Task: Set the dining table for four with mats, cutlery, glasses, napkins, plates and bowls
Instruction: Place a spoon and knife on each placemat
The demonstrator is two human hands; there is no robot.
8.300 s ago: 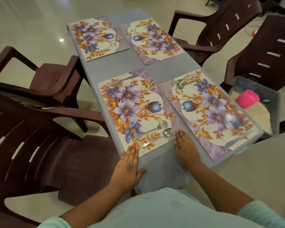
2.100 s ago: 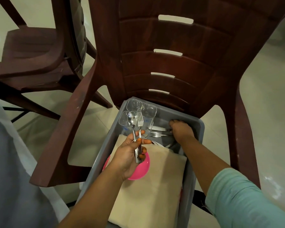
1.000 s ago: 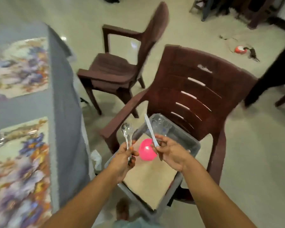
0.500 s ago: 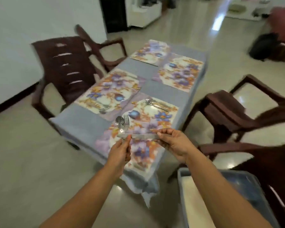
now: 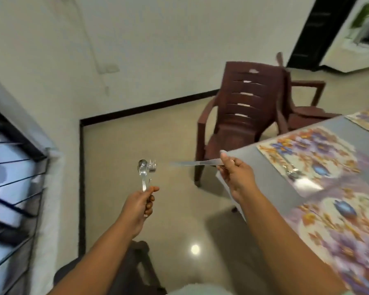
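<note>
Beside the table — left hand upright, gripping spoon and fork.

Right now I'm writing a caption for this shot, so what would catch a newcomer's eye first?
The cutlery held up mid-frame: the left hand grips a spoon and fork upright, and the right hand holds a knife pointing left. At the right edge, floral placemats lie on the grey table, with a brown plastic chair behind it.
</note>
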